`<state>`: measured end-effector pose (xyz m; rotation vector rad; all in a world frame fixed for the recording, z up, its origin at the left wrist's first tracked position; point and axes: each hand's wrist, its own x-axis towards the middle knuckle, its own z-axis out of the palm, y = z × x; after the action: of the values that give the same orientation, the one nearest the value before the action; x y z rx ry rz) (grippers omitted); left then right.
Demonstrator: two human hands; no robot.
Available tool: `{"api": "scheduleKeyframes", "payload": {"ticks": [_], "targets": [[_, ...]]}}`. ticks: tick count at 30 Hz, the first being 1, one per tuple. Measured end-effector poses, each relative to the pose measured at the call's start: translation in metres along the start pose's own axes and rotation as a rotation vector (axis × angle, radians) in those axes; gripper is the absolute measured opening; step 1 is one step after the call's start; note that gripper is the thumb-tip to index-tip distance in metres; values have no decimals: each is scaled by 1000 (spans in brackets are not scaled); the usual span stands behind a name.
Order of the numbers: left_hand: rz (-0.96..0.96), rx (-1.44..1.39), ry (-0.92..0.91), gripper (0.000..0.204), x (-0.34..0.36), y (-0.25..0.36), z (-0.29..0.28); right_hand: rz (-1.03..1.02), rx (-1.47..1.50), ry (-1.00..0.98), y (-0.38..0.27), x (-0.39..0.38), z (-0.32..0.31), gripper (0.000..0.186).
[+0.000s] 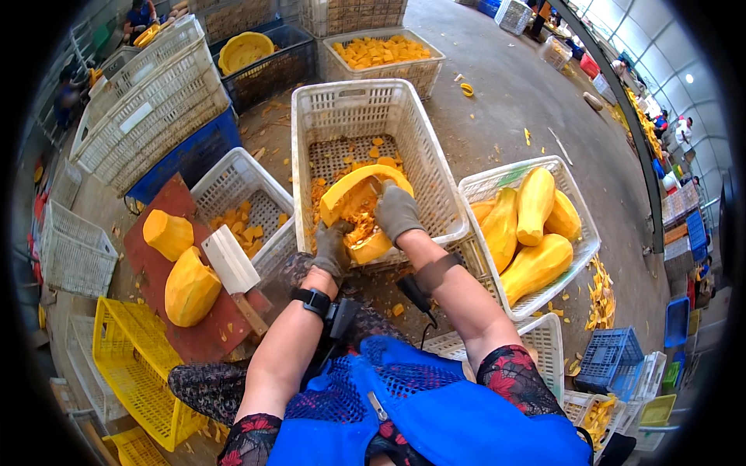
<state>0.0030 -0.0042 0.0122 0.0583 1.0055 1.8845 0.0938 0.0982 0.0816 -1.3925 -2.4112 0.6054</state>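
My gloved left hand [332,245] grips the lower left of a cut pumpkin piece [350,186], which has orange pulp and seeds exposed in its hollow. My gloved right hand [392,203] is closed at the pumpkin's right, around what looks like a small tool, mostly hidden by the fingers. Both hands are over a white crate [431,171] with orange scraps at its bottom. To the right, a white crate [583,256] holds several peeled pumpkins [536,202]. At left, two cut peeled pumpkins [190,287] rest on a red board [186,342] beside a wide pale blade [231,259].
A smaller crate of chunks [241,175] stands left of centre. Stacked crates [148,109], a dark crate with a yellow basin [245,50] and a crate of cubes [381,50] are behind. A yellow crate [132,357] is at lower left. Co-workers [660,124] are at the edges.
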Motion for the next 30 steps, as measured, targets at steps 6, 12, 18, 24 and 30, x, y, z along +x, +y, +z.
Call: {"api": "scheduleKeyframes", "payload": {"ticks": [6, 12, 18, 24, 30], "targets": [[29, 83, -7, 23, 34, -23, -54, -293, 19, 34, 8, -2, 33, 15], [-127, -26, -35, 28, 19, -8, -20, -286, 9, -174, -11, -22, -8, 16], [-32, 53, 38, 36, 13, -1, -21, -150, -16, -259, -5, -22, -22, 19], [24, 29, 60, 36, 4, 2, -4, -93, 24, -247, 5, -20, -13, 20], [101, 80, 46, 33, 14, -1, -23, -204, -24, -127, -1, -21, -21, 17]]}}
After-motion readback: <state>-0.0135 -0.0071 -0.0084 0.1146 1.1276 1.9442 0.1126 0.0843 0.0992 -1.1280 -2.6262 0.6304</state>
